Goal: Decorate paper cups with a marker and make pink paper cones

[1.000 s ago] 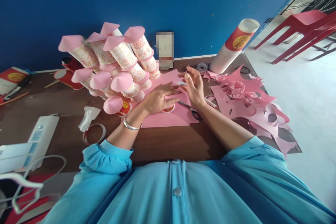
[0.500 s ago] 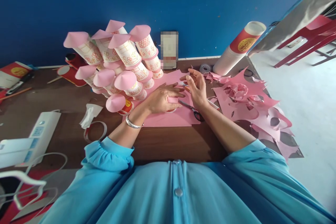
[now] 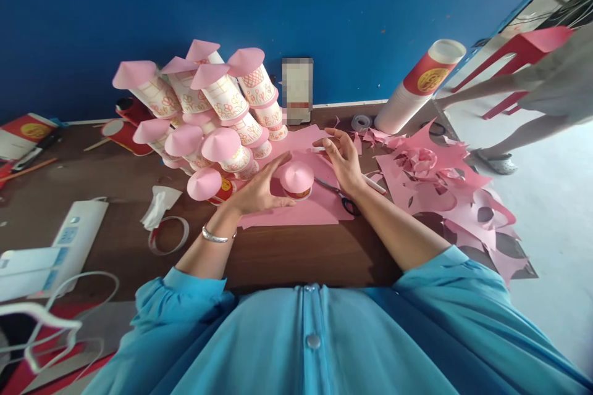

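Note:
My left hand (image 3: 257,191) is open, its thumb and fingers spread at the left of a short red-and-white paper cup (image 3: 303,195) topped by a pink paper cone (image 3: 296,176). No contact shows between them. My right hand (image 3: 343,159) hovers on the far right side, fingers loosely curled and apart. By its thumb is a small white object (image 3: 317,149), perhaps a tube; whether they touch is unclear. Pink paper sheets (image 3: 278,217) lie under the cup. Scissors with dark handles (image 3: 348,205) rest on them, partly behind my right wrist.
Cone-topped decorated cups (image 3: 227,102) stand stacked at left. Behind are a phone (image 3: 297,89), a tape roll (image 3: 361,122) and a tall cup stack (image 3: 412,95). Pink scraps (image 3: 445,179) cover the right side. A power strip (image 3: 74,237) lies left. A person's legs (image 3: 519,129) are beside the table.
My left hand has lifted off the cup and drawn left, uncovering its pink cone. My right hand has lowered slightly. A person has come into view at the right.

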`<state>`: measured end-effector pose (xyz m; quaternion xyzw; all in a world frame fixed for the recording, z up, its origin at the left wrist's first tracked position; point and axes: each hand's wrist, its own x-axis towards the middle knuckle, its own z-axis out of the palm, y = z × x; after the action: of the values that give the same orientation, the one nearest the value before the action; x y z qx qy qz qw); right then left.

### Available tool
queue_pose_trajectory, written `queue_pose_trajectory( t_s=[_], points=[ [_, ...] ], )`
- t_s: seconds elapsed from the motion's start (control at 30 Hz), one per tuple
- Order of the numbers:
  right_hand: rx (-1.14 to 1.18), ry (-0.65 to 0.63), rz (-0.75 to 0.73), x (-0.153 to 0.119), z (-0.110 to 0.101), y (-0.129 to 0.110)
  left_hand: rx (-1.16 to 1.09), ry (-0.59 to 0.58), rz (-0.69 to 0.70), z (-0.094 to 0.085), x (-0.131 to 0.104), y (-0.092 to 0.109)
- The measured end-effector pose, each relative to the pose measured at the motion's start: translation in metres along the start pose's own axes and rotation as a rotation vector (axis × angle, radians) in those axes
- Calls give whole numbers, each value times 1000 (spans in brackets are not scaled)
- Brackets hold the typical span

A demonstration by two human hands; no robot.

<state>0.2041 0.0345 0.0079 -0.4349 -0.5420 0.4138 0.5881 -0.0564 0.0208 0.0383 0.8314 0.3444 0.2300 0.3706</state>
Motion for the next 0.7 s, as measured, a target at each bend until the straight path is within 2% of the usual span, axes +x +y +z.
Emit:
queue_pose_trajectory(
  t_s=[0.13, 0.3, 0.47, 0.57, 0.7],
  points=[
    [-7, -143, -117, -9, 6, -15, 172, 41, -76, 12, -1, 3],
    [-225, -313, -272, -27, 22, -36, 133, 64, -53, 24, 11, 16],
    [-355, -342, -302, -34, 34, -35, 98, 85, -59, 32, 12, 15],
    [-356, -352, -286, -34, 34, -31, 134, 122, -109, 34, 11, 13],
    [-337, -363, -303, -34, 31, -29, 171, 158, -89, 39, 9, 8]
  ],
)
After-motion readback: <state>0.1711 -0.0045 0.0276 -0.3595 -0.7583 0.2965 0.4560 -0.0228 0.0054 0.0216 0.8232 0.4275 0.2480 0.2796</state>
